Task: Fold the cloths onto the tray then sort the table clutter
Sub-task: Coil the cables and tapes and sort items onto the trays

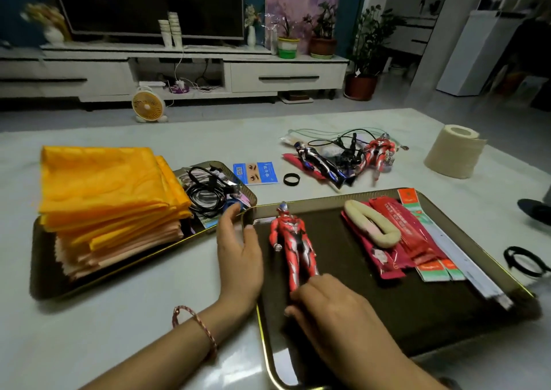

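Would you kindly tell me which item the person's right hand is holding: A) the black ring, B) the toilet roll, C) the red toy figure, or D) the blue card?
C: the right hand grips the red toy figure by its legs on the dark tray.

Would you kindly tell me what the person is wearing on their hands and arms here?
Both forearms are bare as far as the frame shows: no sleeves and no gloves. The wrist of the left hand carries a thin braided cord bracelet in red and pink. The right hand shows no ring, watch or band on the side that faces the camera.
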`<state>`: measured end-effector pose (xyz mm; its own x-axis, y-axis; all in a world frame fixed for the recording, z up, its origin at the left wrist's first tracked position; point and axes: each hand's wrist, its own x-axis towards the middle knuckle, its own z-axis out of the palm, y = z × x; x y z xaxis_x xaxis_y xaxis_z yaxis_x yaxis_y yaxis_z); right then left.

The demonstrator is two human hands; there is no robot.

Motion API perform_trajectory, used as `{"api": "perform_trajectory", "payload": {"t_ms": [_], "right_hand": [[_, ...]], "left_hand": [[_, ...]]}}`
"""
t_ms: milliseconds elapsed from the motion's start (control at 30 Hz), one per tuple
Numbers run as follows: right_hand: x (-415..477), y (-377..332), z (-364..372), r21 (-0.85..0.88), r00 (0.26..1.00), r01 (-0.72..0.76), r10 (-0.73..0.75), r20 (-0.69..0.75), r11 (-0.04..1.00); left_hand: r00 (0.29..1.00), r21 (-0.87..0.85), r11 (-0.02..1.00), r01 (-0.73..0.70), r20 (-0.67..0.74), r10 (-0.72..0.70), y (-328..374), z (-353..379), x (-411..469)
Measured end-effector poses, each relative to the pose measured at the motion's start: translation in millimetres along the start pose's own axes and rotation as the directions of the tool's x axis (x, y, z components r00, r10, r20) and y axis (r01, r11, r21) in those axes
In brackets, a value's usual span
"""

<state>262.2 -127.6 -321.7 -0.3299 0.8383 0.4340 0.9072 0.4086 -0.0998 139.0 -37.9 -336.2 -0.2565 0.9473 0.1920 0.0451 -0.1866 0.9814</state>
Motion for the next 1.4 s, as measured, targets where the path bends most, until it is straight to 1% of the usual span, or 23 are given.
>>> {"api": "perform_trajectory", "payload": {"t_ms": [33,100,167,200,267,333,400,433,500,533,567,733,800,867,900,967,1033,1133,1167,1267,1333,1400], "right_hand": [[3,-2,0,-0.029,1.0,0.018,-0.017,0.013,0.999],[5,-3,-2,-0.039,0.997,0.067,-0.066,0.048,0.997],[5,-4,-8,0.028,0.988,0.126,-0.128,0.085,0.992],[6,-3,-12,0.075,0.986,0.135,-0.141,0.087,0.988],[11,2,-19,0.148,0.99,0.126,-0.133,0.036,0.981],[18,13,-20,0.195,0.998,0.055,-0.055,-0.005,0.979],[26,26,-19,0.184,0.999,-0.036,0.037,-0.002,0.982],[29,32,-17,0.168,0.997,-0.078,0.073,0.033,0.983],[31,39,-11,0.187,0.973,-0.173,0.138,0.186,0.967],[30,41,-7,0.22,0.952,-0.21,0.149,0.267,0.952],[29,41,-1,0.231,0.936,-0.231,0.151,0.319,0.945],[30,47,10,0.137,0.943,-0.163,0.113,0.313,0.977],[33,51,6,0.192,0.947,-0.167,0.103,0.304,0.967],[40,57,-4,0.313,0.946,-0.208,0.109,0.305,0.927],[44,61,-9,0.363,0.949,-0.239,0.138,0.283,0.9],[59,75,-19,0.388,0.943,-0.314,0.237,0.236,0.867],[76,91,-23,0.361,0.928,-0.366,0.308,0.208,0.858],[108,116,-10,0.307,0.9,-0.434,0.395,0.182,0.847],[120,125,-1,0.273,0.896,-0.443,0.417,0.149,0.854],[153,147,24,0.099,0.896,-0.445,0.44,0.063,0.89],[171,157,38,-0.013,0.892,-0.444,0.444,0.083,0.896],[184,165,53,-0.113,0.86,-0.475,0.488,0.148,0.873]], "left_hand": [[0.999,0.004,0.999,0.052,0.0,-0.052,1,-2,-6],[0.99,-0.013,0.992,0.128,0.062,-0.127,1,-6,-24],[0.978,-0.012,0.988,0.155,0.14,-0.152,-1,-9,-42],[0.975,-0.007,0.987,0.163,0.155,-0.16,-2,-10,-47],[0.975,-0.008,0.986,0.164,0.153,-0.161,-4,-10,-50],[0.976,-0.027,0.985,0.172,0.142,-0.166,-2,-9,-48],[0.972,-0.044,0.981,0.187,0.15,-0.178,3,-6,-46],[0.97,-0.051,0.981,0.188,0.163,-0.178,6,-3,-45],[0.966,-0.05,0.981,0.187,0.19,-0.175,11,4,-39],[0.966,-0.046,0.981,0.187,0.193,-0.175,12,8,-34],[0.965,-0.043,0.982,0.183,0.197,-0.171,13,11,-29],[0.962,-0.02,0.982,0.187,0.204,-0.18,14,19,-19],[0.963,-0.01,0.984,0.179,0.208,-0.173,11,20,-18],[0.964,-0.008,0.984,0.177,0.202,-0.172,9,19,-15],[0.965,-0.015,0.983,0.181,0.198,-0.174,7,18,-13],[0.959,-0.015,0.977,0.211,0.196,-0.204,7,17,-8],[0.955,0.005,0.978,0.209,0.213,-0.205,7,17,-5],[0.963,0.141,0.983,0.12,0.224,-0.149,3,15,2],[0.965,0.178,0.98,0.094,0.225,-0.133,2,13,6],[0.967,0.228,0.972,0.059,0.228,-0.113,0,9,13],[0.966,0.247,0.968,0.032,0.243,-0.094,-2,10,13],[0.967,0.248,0.968,0.031,0.238,-0.092,-7,11,12]]}}
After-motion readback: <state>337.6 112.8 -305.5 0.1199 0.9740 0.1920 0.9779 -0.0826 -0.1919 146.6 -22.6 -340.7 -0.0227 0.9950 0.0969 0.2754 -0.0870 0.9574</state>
